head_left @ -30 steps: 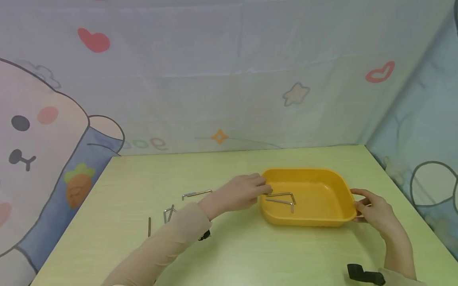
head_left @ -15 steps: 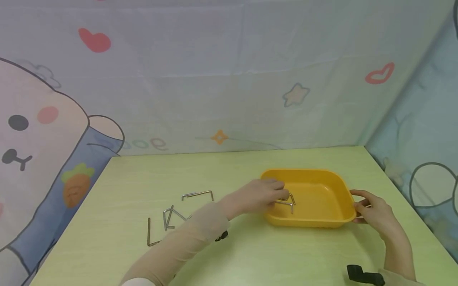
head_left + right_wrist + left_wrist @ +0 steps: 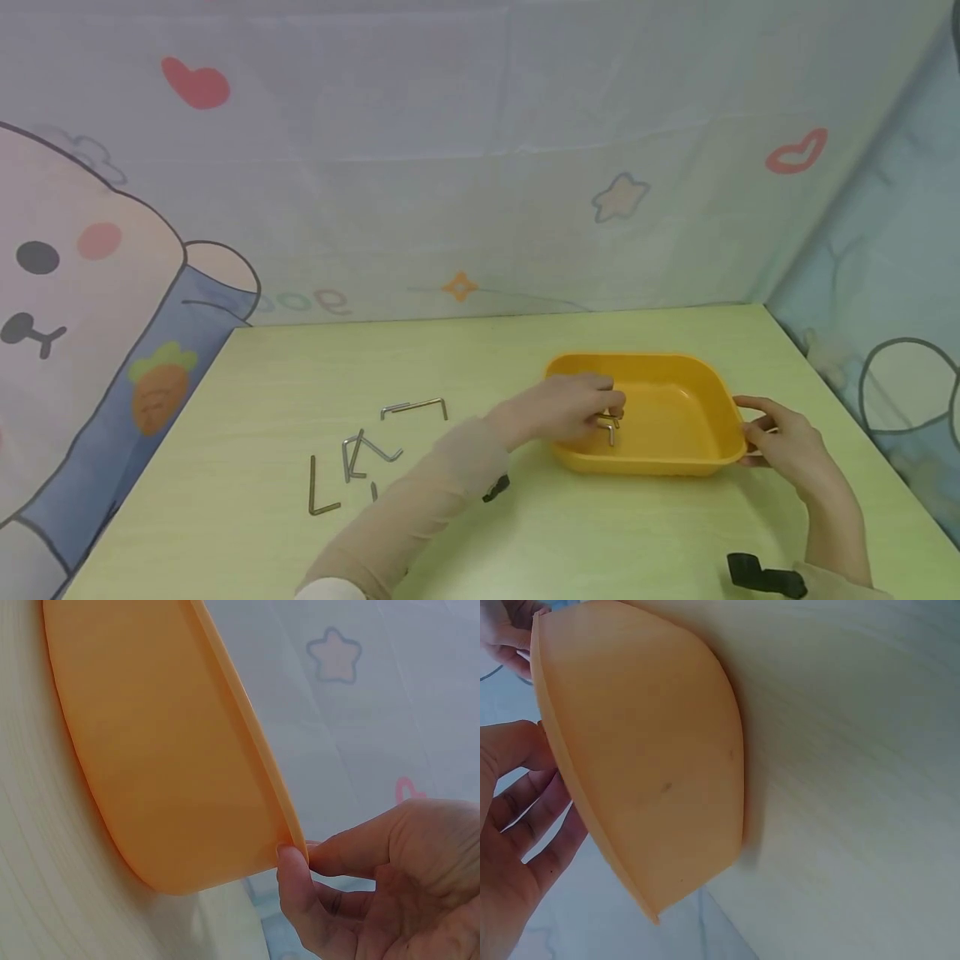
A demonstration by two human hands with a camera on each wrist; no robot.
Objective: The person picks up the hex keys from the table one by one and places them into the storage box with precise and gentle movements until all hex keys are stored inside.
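A person's left hand (image 3: 573, 408) reaches over the near-left rim of a yellow plastic tray (image 3: 675, 367) on a pale green tabletop (image 3: 525, 533), fingers curled in a grip around hex keys (image 3: 609, 422) inside the tray. The right hand (image 3: 780, 437) pinches the tray's right rim between thumb and fingers, steadying it. More loose hex keys (image 3: 360, 454) lie scattered on the tabletop, well apart to the left. A likely risk: the thin keys could slip from the curled fingers and clatter out, or the light tray could tip or slide if the left wrist presses on its rim.
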